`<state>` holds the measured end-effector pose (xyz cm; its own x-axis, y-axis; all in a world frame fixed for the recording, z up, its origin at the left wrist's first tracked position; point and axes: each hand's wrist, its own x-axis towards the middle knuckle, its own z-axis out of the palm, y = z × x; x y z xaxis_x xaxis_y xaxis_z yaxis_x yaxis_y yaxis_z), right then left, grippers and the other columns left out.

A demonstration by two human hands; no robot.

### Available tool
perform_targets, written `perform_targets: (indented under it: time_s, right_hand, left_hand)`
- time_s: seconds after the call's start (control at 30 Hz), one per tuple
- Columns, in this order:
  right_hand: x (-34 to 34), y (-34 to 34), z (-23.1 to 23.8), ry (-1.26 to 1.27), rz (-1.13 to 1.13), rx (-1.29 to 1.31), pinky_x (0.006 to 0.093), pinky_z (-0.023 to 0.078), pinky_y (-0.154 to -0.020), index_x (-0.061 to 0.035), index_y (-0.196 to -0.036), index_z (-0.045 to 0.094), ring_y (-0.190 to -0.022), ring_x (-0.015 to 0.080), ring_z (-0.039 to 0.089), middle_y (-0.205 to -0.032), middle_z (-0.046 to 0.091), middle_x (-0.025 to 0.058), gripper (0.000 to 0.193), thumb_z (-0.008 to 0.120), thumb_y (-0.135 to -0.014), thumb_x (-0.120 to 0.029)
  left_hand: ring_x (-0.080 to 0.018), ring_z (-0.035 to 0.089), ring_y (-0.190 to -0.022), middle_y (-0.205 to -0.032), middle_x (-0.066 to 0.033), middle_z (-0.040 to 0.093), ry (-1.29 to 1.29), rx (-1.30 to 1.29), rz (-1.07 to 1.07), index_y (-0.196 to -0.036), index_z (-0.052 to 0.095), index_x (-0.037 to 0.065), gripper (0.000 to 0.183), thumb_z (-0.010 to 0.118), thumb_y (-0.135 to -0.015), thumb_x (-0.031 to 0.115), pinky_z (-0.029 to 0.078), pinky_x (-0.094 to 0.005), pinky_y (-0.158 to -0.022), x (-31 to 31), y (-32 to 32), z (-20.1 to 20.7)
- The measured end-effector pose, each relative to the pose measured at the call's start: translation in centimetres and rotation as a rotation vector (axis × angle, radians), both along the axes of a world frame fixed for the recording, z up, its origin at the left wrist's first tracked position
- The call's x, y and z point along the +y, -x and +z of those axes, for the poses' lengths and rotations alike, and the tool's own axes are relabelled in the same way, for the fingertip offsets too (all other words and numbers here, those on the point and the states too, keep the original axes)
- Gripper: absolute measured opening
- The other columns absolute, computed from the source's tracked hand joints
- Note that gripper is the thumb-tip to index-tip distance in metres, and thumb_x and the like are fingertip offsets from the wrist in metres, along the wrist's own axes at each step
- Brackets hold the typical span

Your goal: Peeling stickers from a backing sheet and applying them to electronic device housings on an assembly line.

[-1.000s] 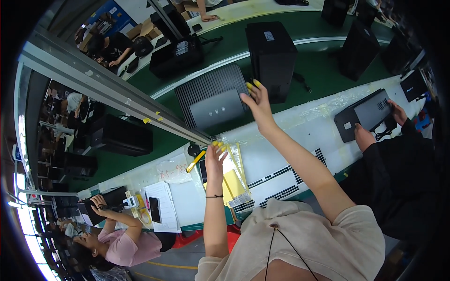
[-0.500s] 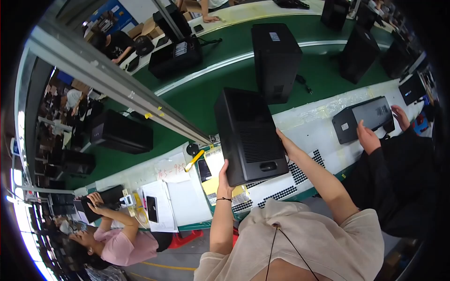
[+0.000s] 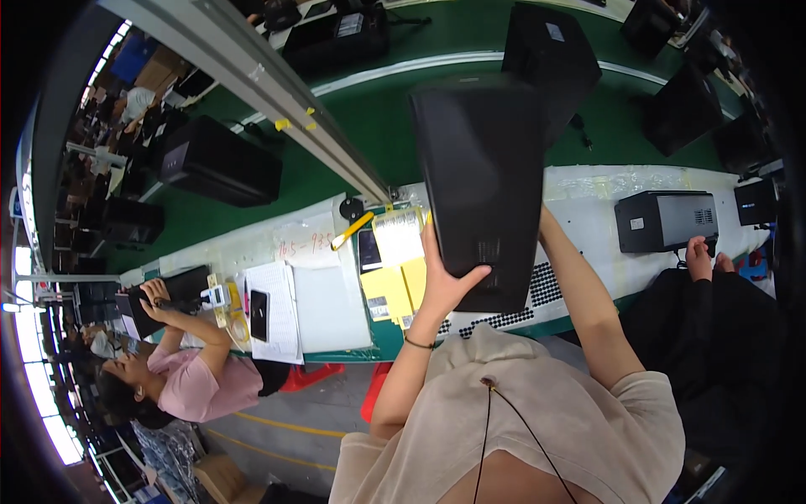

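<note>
Overhead, black computer case (image 3: 483, 181) gripped by left hand (image 3: 445, 281), right hand hidden behind, grip unclear

Surface (image 3: 579, 195): runs left to right before the person.
Computer case (image 3: 483, 181): raised above the surface, centre; left hand (image 3: 447, 281) on its near left edge; right hand hidden behind it.
Paper sheets (image 3: 315, 307): on the surface, left of the case.
Phone (image 3: 259, 315): on the sheets' left part.
Second case (image 3: 667, 220): lying on the surface, right.
Conveyor (image 3: 378, 126): behind the surface, carrying further cases (image 3: 550, 59).
</note>
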<state>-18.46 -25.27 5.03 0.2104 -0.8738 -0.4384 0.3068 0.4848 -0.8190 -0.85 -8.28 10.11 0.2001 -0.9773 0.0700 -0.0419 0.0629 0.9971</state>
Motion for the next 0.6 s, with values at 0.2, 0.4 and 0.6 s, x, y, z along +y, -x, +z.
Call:
perform_targets:
  time_s: [0.2,0.4,0.6]
  right_hand:
    - [0.5,-0.5,2.8,0.061,0.059,0.123,0.0323,0.041,-0.1,-0.0046,-0.142,0.04,-0.123,0.0224,0.048,-0.138,0.048,0.0089,0.071,0.041,-0.094,-0.058]
    - [0.7,0.6,1.5,-0.012,0.102,0.075,0.0323,0.04,-0.101,-0.0041,-0.14,0.042,-0.123,0.0219,0.048,-0.138,0.048,0.0084,0.068,0.042,-0.095,-0.056]
    - [1.1,2.9,0.1,-0.092,0.102,0.015,0.0322,0.039,-0.101,-0.0036,-0.139,0.044,-0.123,0.0213,0.048,-0.139,0.048,0.0078,0.065,0.042,-0.096,-0.053]
  left_hand:
    - [-0.0402,0.022,-0.138,-0.148,-0.0221,0.019,0.151,-0.187,0.02,-0.147,0.012,0.003,0.127,0.091,-0.053,0.035,0.024,-0.0469,-0.112,0.2,1.4,0.7]
    - [-0.04,0.028,-0.135,-0.146,-0.0226,0.023,-0.089,-0.313,-0.113,-0.147,0.017,0.006,0.112,0.086,-0.061,0.024,0.029,-0.0449,-0.11,2.8,-1.1,0.2]
    - [-0.0315,0.052,-0.119,-0.124,-0.0184,0.055,-0.15,-0.385,0.011,-0.127,0.051,0.0,0.056,0.073,-0.077,0.01,0.04,-0.037,-0.102,7.0,-8.0,-4.3]
